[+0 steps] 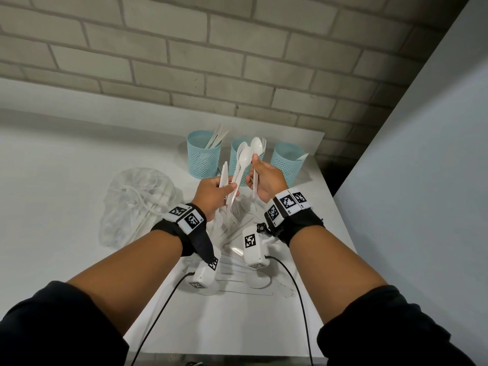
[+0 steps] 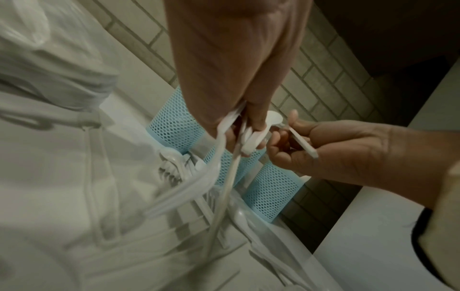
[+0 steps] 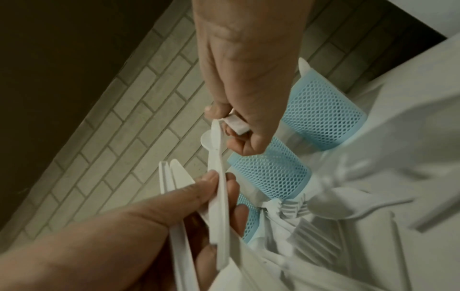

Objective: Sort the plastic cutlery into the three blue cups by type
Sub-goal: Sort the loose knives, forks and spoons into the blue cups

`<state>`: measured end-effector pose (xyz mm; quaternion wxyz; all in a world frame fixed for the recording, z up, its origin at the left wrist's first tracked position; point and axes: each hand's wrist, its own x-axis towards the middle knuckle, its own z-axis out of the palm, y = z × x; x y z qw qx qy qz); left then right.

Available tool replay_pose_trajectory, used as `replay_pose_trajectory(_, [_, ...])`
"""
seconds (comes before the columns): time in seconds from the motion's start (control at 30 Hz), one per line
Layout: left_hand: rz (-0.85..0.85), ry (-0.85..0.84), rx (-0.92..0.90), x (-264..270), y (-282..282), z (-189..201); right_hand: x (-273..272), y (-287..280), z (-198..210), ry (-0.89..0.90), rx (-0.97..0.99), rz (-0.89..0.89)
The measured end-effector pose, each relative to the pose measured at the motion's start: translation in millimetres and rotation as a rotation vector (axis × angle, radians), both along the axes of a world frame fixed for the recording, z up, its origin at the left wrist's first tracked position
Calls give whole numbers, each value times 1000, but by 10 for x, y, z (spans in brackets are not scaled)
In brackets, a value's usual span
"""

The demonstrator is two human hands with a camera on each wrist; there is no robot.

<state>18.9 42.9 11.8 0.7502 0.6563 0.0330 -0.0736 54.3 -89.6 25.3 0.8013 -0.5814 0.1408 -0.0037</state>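
Both hands were raised above the white bench [image 1: 79, 159], just near of the three blue cups.

Left hand [image 1: 211, 192]: fingers curled round a bundle of white cutlery, two knives [image 1: 224, 175] standing up on its left side and spoons [image 1: 244, 158] fanned out to the right, bowls uppermost. In the right wrist view the thumb pressed a spoon handle against the fingers.

Right hand [image 1: 266, 180]: fingers clamped on a single spoon [image 1: 257, 146], bowl up, handle running down through the palm. Its bowl stood in front of the middle cup's rim, close to the left hand's spoons; whether they touched could not be told.

Cups stood in a row at the far side of the bench, against the brick wall [image 1: 237, 62]. Left cup [image 1: 203, 157] held knives. Middle cup [image 1: 236, 154] was mostly hidden by the held spoons. Right cup [image 1: 286, 165] showed a white tip at its rim, type unclear.

Loose cutlery [image 1: 237, 217], forks among it, lay heaped on the bench under the wrists. A crumpled clear plastic bag [image 1: 137, 204] lay to the left of the heap.
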Motion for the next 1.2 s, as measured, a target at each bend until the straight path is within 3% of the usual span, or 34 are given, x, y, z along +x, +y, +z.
replay_pose_trajectory(0.07, [17,-3,-2,11,1,-14,-16,-6,27,14,32,18])
replay_pose_trajectory(0.23, [-51,6,-75,10,-31,-3,-1,45,-4,1,-120,125])
replay_pose_trajectory(0.43, [-117,27,-89,40,-51,-7,113,44,40,64,-231,116])
replay_pose_trajectory(0.53, [-120,14,-77,79,-56,-3,204,43,77,72,-258,38])
replay_pose_trajectory(0.63, [-105,17,-132,136,-60,9,335,-51,200,24,12,-53])
replay_pose_trajectory(0.7, [-81,14,-178,178,-44,20,440,-137,353,-45,71,-125])
replay_pose_trajectory(0.97, [-1,35,-338,318,-15,143,974,-647,649,-302,-195,-540])
replay_pose_trajectory(1.2, [2,95,-458,343,-85,208,1094,-869,410,-281,-406,-563])
